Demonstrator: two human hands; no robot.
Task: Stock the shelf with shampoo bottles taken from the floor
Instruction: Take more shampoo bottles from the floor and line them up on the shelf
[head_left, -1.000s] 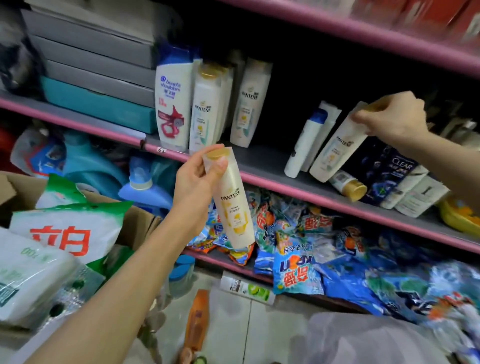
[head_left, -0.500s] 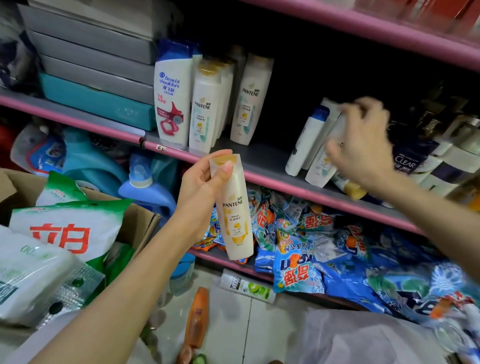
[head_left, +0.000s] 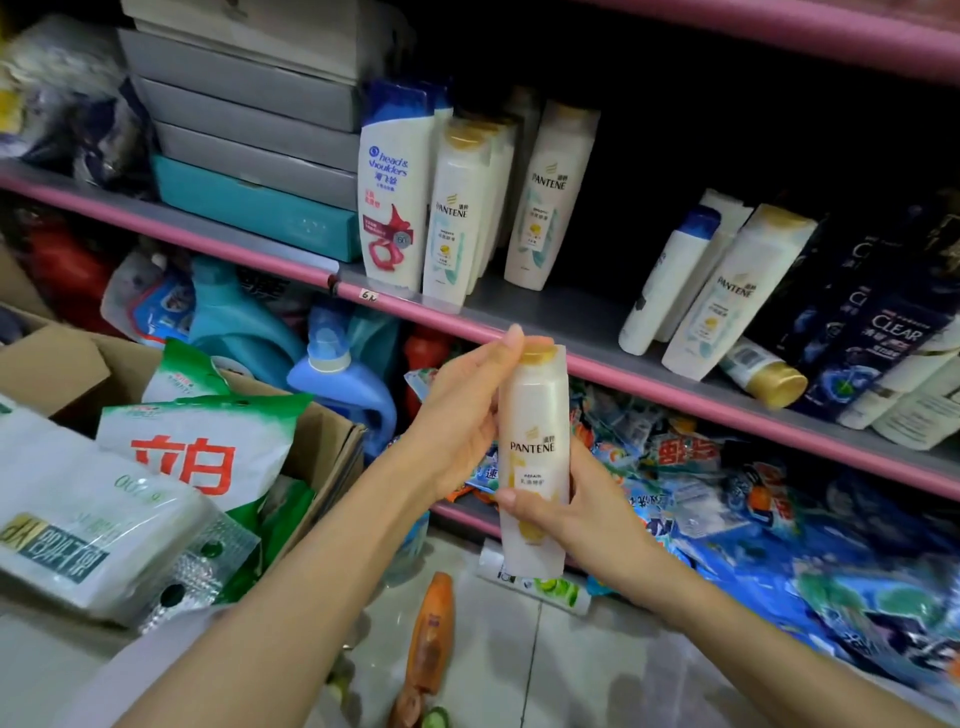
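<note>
I hold a white Pantene shampoo bottle (head_left: 535, 415) with a gold cap upright in front of the pink-edged shelf (head_left: 597, 322). My left hand (head_left: 462, 415) grips its upper part from the left. My right hand (head_left: 566, 506) wraps its lower part from the right. On the shelf stand a Head & Shoulders bottle (head_left: 392, 208) and Pantene bottles (head_left: 553, 197). Further right, a leaning Pantene bottle (head_left: 727, 296) rests against dark Clear bottles (head_left: 878, 332). An orange bottle (head_left: 431, 639) and a white-green bottle (head_left: 540, 582) lie on the floor.
A cardboard box (head_left: 332, 441) of detergent bags sits at left. Blue detergent jugs (head_left: 343, 384) and piled sachets (head_left: 753, 499) fill the lower shelf. Grey and teal boxes (head_left: 249, 156) are stacked at the shelf's left. A gap lies between the standing and leaning bottles.
My right hand left the leaning Pantene bottle on the shelf and came down to grasp the lower part of the bottle in my left hand.
</note>
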